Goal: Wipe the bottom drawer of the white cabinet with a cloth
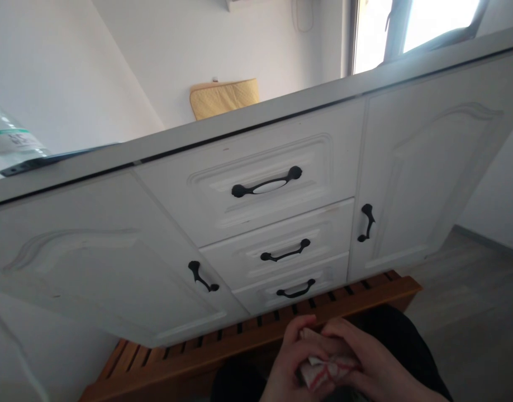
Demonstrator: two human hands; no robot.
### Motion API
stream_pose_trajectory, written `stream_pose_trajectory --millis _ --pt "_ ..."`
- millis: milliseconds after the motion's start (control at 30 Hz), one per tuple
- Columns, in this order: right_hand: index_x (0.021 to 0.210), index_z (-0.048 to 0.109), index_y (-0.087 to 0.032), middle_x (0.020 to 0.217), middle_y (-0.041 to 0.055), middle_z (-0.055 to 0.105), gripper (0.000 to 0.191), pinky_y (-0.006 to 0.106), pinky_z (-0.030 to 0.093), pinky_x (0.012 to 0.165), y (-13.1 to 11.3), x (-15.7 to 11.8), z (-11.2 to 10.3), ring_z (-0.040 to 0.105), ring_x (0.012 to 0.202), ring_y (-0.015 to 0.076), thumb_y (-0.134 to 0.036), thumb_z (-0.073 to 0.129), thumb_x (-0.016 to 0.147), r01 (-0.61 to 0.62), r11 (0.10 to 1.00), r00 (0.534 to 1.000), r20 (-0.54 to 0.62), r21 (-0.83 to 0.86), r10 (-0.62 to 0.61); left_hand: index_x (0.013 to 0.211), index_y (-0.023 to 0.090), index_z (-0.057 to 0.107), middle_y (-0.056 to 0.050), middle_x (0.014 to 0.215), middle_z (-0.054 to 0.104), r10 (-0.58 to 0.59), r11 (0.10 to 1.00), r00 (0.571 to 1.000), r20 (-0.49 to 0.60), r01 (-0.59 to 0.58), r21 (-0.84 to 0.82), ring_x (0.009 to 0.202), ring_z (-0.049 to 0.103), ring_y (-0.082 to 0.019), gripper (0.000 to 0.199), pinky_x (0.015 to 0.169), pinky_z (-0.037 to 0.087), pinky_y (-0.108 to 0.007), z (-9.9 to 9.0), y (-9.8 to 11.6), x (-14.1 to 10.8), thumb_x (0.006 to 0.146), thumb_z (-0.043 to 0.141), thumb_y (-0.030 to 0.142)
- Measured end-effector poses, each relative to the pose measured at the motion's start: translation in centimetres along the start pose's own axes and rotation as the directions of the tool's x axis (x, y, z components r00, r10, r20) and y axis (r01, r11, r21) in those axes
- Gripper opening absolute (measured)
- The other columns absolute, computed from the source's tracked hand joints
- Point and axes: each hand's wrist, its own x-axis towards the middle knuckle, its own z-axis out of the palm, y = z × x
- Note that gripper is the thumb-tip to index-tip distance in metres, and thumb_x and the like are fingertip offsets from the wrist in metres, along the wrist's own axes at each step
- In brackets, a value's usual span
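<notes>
Near the bottom edge, in front of my lap, my left hand [290,354] and my right hand [371,357] are close together. Between them is a small, soft-looking white thing with red lines [323,373], perhaps folded cloth or paper; its exact kind is unclear. Fingers of both hands curl round it from either side and partly cover it. Just beyond the hands runs a brown slatted wooden bench [189,368].
A white cabinet [164,201] with dark-handled drawers and doors fills the view ahead. A clear bottle [17,137] and a dark flat object [51,162] are on its top at the left. Behind it are a yellow padded chair back [227,97] and a window [432,25].
</notes>
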Motion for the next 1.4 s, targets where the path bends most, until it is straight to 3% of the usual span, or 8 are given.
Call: stream_pose_trajectory --millis 267,467,600,767,933,1067,1200,1400 --pt "0.098 0.07 -0.027 0.121 0.0033 0.063 0.012 0.027 0.046 0.092 -0.7 -0.2 0.2 0.061 0.111 0.019 -0.021 0.07 0.087 0.14 0.99 0.988 0.062 0.016 -0.141 0.1 0.026 0.076 -0.015 0.152 0.047 -0.074 0.996 0.997 -0.021 0.075 0.045 0.142 0.046 -0.037 0.049 0.116 0.042 -0.049 -0.9 0.4 -0.6 0.067 0.084 0.062" --pt "0.087 0.062 -0.023 0.12 0.0056 0.065 0.017 0.031 0.047 0.093 -0.5 -0.8 0.6 0.063 0.11 0.0217 -0.038 0.062 0.094 0.069 0.96 0.998 -0.02 0.273 -0.066 0.115 0.037 0.074 -0.007 0.125 0.072 -0.144 0.989 0.985 0.092 0.142 0.027 0.152 0.031 -0.034 0.06 0.127 0.02 -0.056 -1.1 2.6 -0.2 0.062 0.088 0.061" --pt "0.087 0.054 -0.022 0.114 0.0076 0.067 0.027 0.031 0.047 0.085 -1.0 -1.1 1.1 0.063 0.101 0.0225 -0.048 0.06 0.092 -0.04 0.905 0.999 0.01 0.424 0.039 0.115 0.034 0.076 -0.012 0.141 0.062 -0.207 0.977 0.976 0.074 0.21 -0.036 0.152 0.03 -0.038 0.068 0.123 0.029 -0.056 -0.8 3.2 -0.2 0.058 0.086 0.069" --pt "0.079 0.047 -0.021 0.078 -0.0035 0.051 0.033 0.024 0.035 0.064 -1.3 -0.7 1.2 0.046 0.071 0.0128 -0.042 0.073 0.077 -0.196 0.887 0.981 0.089 0.419 0.175 0.105 0.03 0.079 -0.008 0.099 0.079 -0.048 0.992 0.996 0.069 0.04 0.116 0.137 0.047 -0.032 0.044 0.118 0.037 -0.048 0.2 3.1 -0.3 0.077 0.074 0.064" --pt "0.076 0.051 -0.021 0.083 -0.0019 0.055 0.047 0.026 0.036 0.068 -1.6 0.2 0.2 0.048 0.077 0.0152 -0.053 0.084 0.066 -0.156 0.915 0.988 0.045 0.373 0.151 0.1 0.026 0.072 -0.009 0.12 0.068 -0.033 0.992 0.971 -0.238 0.062 0.114 0.122 0.058 -0.026 0.022 0.102 0.048 -0.037 1.5 2.3 -1.0 0.085 0.068 0.042" --pt "0.073 0.052 -0.021 0.089 -0.0001 0.058 0.061 0.028 0.038 0.072 -2.0 0.4 -0.1 0.053 0.084 0.019 -0.072 0.083 0.061 -0.027 0.965 0.999 0.025 0.261 0.022 0.132 0.027 0.053 -0.007 0.126 0.061 -0.298 0.942 0.888 -0.351 0.213 -0.261 0.106 0.061 -0.021 0.072 0.089 0.048 -0.03 2.0 1.7 -1.2 0.07 0.081 0.049" --pt "0.082 0.055 -0.022 0.09 -0.0006 0.06 0.047 0.028 0.043 0.074 -2.0 0.5 -0.5 0.057 0.087 0.0195 -0.051 0.088 0.065 -0.102 0.975 0.995 0.03 0.196 0.098 0.095 0.018 0.061 0.002 0.079 0.055 -0.377 0.873 0.907 -0.186 0.281 -0.398 0.069 0.044 -0.01 0.055 0.064 0.034 -0.023 2.2 1.3 -1.3 0.067 0.081 0.061" --pt "0.131 0.059 -0.025 0.125 0.0094 0.066 0.042 0.036 0.051 0.101 -1.1 0.0 -0.5 0.064 0.116 0.0233 -0.02 0.058 0.09 0.039 0.989 0.961 -0.266 -0.146 -0.077 0.087 0.019 0.063 0.001 0.077 0.056 -0.346 0.938 0.779 -0.523 0.282 -0.201 0.074 0.05 -0.014 0.04 0.067 0.04 -0.025 2.2 0.7 -0.6 0.075 0.077 0.055"
